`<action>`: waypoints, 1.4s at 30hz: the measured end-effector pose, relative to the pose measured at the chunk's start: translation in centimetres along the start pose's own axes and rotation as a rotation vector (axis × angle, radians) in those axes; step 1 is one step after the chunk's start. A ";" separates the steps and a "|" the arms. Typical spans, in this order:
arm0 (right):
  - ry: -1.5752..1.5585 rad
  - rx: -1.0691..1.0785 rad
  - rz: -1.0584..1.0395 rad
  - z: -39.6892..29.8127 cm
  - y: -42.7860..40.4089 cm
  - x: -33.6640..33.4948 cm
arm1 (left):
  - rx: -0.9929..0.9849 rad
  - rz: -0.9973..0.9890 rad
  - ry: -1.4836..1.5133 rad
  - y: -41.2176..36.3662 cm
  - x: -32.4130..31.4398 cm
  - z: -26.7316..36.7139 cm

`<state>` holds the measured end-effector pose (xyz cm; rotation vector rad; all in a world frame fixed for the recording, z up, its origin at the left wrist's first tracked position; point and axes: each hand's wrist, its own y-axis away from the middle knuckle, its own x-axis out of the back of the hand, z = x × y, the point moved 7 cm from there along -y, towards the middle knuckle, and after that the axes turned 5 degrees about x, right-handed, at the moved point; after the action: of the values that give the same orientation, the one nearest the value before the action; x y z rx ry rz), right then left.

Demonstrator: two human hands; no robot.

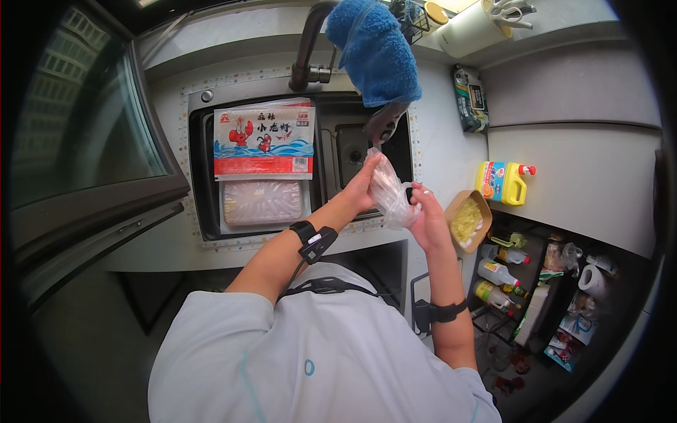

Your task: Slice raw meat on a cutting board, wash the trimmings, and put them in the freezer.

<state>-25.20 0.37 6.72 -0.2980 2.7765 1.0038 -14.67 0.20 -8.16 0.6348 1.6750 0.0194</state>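
A clear plastic bag (392, 197) with something pale inside spans both hands above the right basin of the sink (330, 158). My left hand (364, 182) grips the bag's upper part, just below the faucet's spray head (385, 124). Lower and to the right, my right hand (427, 214) holds the bag's gathered end. What the bag contains cannot be made out through the crumpled plastic. In the left basin lie a printed food package (264, 143) with red crayfish pictures and a film-wrapped tray (263, 202) partly under it.
A blue towel (376, 55) hangs over the dark faucet (304, 58). On the right counter stand a paper-like box of shredded yellow food (468, 222) and a yellow detergent jug (502, 182). Bottles (497, 272) fill a rack at lower right. An open window sash (100, 106) juts in at left.
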 end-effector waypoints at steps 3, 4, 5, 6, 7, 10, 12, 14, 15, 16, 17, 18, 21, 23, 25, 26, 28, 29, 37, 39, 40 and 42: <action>0.698 0.197 0.009 2.4 -2.7 2.2 | -0.045 0.060 -0.057 -0.6 -0.7 -0.8; 1.094 0.288 -0.051 3.3 -4.9 2.4 | -0.114 0.118 -0.111 -1.1 0.2 -0.3; 1.084 0.294 -0.067 3.6 -5.9 1.4 | -0.185 0.180 -0.166 -1.4 1.4 0.6; 0.967 0.258 -0.135 4.1 -6.4 0.1 | -0.235 0.164 -0.246 -1.7 1.7 1.0; 0.852 0.218 -0.181 4.4 -6.7 -0.4 | -0.217 0.162 -0.255 -1.4 0.6 0.5; 0.589 0.364 -0.122 5.8 -8.9 0.3 | -0.259 0.294 -0.245 -0.1 -0.1 0.8; 0.398 0.393 -0.133 5.9 -9.4 -0.1 | -0.468 0.342 -0.440 0.8 -1.3 2.5; -0.043 0.237 -0.183 7.0 -10.2 -0.4 | -0.585 0.387 -0.825 1.8 -2.8 3.5; -0.053 0.235 -0.182 6.7 -10.3 -0.4 | -0.690 0.418 -1.205 2.7 -4.8 4.0; -0.137 0.200 -0.293 6.1 -9.9 -0.9 | -0.680 0.376 -1.422 3.4 -6.6 3.4; -0.221 0.167 -0.404 5.5 -9.7 -1.5 | -0.667 0.376 -1.430 4.0 -7.9 3.8; -0.176 0.313 -0.456 3.9 -9.7 -1.8 | -0.830 0.183 -1.579 4.6 -11.2 3.9; -0.083 0.425 -0.457 -0.9 -8.8 -2.3 | -0.851 -0.127 -1.676 4.3 -14.1 3.8; -0.111 0.397 -0.410 -2.1 -8.5 -0.9 | -0.716 -0.308 -1.763 5.4 -17.8 3.0; -0.189 0.449 -0.476 -5.2 -6.8 -2.1 | -0.720 -0.334 -1.731 6.3 -19.2 3.5; -0.201 0.472 -0.440 -6.2 -6.1 -2.2 | -0.705 -0.277 -1.696 6.6 -19.5 3.9; -0.186 0.583 -0.417 -8.2 -4.6 -2.5 | -0.571 -0.250 -1.461 6.6 -18.5 4.1; -0.176 0.636 -0.414 -8.6 -4.2 -2.7 | -0.576 -0.242 -1.460 6.8 -17.8 4.0; 0.388 0.678 -0.125 1.7 -14.3 2.3 | -0.460 0.311 -1.705 9.0 -6.8 5.5; 0.254 0.681 -0.162 0.3 -12.3 1.1 | -0.383 0.348 -1.684 10.3 -4.9 7.2; 0.227 0.747 -0.159 -0.7 -9.9 0.3 | -0.351 0.390 -1.579 11.3 -3.7 7.7; 0.109 0.801 -0.125 0.2 -9.4 0.4 | -0.386 0.357 -1.400 12.1 -1.9 8.5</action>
<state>-23.31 -6.63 0.73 -0.3936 2.9295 -0.1917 -2.03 6.86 -3.98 0.4384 0.1838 0.1207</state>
